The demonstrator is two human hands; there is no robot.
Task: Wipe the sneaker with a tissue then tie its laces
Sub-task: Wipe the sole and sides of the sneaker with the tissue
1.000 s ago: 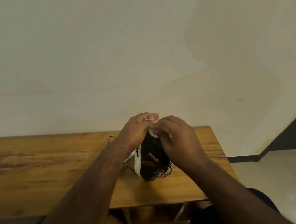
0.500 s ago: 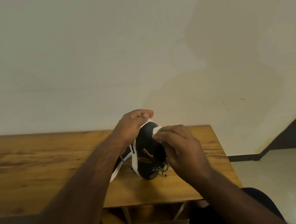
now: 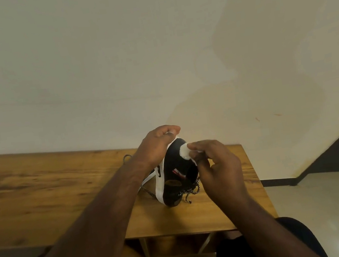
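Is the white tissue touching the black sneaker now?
Touching. In the head view the tissue, pinched by the right hand, lies directly against the sneaker upper, with no gap visible.

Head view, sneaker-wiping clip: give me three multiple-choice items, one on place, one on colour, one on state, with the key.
1. Where does the sneaker rest?
A. on the wooden table
B. on the floor
C. on the person's lap

2. What colour is the sneaker's upper?
A. red
B. black
C. yellow

3. What is the right hand doing?
A. hanging idle
B. tying a bow
C. pinching the white tissue against the sneaker

Key: 1 A, its lower end sits on the tabletop while the left hand grips its top; 2 B, dark upper over a white sole; 3 C, tissue shows at the fingertips.
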